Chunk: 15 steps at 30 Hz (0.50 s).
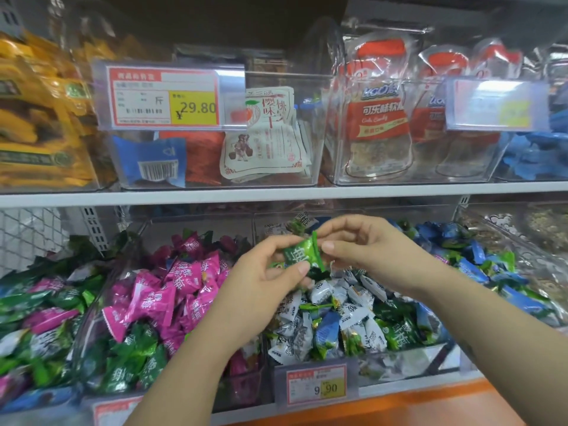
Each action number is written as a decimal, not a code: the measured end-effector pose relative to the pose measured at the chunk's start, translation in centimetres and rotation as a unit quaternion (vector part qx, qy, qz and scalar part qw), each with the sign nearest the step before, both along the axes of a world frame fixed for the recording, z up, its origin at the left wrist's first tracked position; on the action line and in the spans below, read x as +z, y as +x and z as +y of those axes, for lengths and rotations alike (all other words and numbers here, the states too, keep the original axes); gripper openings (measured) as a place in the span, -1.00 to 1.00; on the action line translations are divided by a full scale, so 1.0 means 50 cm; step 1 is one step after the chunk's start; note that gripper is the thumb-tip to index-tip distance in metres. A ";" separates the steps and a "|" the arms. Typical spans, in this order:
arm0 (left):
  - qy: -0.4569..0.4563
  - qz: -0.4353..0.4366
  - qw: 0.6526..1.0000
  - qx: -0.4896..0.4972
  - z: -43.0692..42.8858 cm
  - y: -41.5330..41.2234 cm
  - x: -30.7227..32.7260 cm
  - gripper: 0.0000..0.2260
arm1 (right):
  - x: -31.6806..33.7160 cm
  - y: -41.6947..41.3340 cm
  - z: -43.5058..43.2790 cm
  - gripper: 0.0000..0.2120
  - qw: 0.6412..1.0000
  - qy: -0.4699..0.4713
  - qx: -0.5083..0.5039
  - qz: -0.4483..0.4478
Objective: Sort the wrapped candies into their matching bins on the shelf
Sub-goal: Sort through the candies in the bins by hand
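Note:
A green wrapped candy [302, 253] is held above the lower shelf bins between both hands. My left hand [261, 281] grips its lower left part with thumb and fingers. My right hand [365, 247] pinches its right end. Below them a clear bin [408, 361] holds white, green and blue wrapped candies [332, 321]. The clear bin to the left [92, 333] holds pink candies [172, 290] on top and green ones [132, 361] in front. More blue and green candies [479, 265] lie at the right.
A far-left pile mixes green, pink and white candies [37, 327]. The upper shelf [276, 192] carries clear bins with snack packets [267, 133], cola candy bags [381, 118] and price tags [163, 96]. A 9.90 price tag [316, 385] hangs on the lower bin front.

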State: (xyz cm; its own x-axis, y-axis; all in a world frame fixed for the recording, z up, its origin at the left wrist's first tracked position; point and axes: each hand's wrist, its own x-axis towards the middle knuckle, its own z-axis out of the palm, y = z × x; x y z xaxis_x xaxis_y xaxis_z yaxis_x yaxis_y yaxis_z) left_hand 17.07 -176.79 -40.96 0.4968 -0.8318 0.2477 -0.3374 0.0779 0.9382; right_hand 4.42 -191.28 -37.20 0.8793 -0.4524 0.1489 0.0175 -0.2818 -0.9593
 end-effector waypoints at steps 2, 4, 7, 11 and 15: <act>-0.013 -0.010 0.999 0.048 0.009 0.015 0.000 -0.75 | -0.007 -0.002 -0.003 -0.78 0.993 -0.103 -0.005 0.063; -0.018 -0.024 0.994 0.101 0.020 0.032 0.004 -0.78 | -0.030 -0.006 -0.006 -0.67 0.943 -0.285 0.018 0.170; -0.024 -0.004 0.989 0.146 0.031 0.054 0.006 -0.70 | -0.070 -0.007 -0.020 -0.58 0.844 -0.483 0.031 0.229; -0.035 0.016 0.986 0.165 0.033 0.068 0.000 -0.67 | -0.076 -0.003 -0.059 -0.60 0.823 -0.509 -0.034 0.248; -0.025 0.014 0.988 0.154 0.039 0.071 -0.004 -0.69 | -0.074 0.011 -0.090 -0.72 0.841 -0.473 -0.083 0.248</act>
State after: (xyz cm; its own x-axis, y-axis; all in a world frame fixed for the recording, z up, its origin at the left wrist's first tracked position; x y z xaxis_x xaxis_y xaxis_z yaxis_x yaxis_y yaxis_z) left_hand 20.61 -174.85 -41.18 0.7319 -0.6268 0.2674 -0.3257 0.0228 0.9452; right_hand 4.95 -195.76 -40.91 0.8754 -0.4612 0.1451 -0.4345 -0.8821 -0.1822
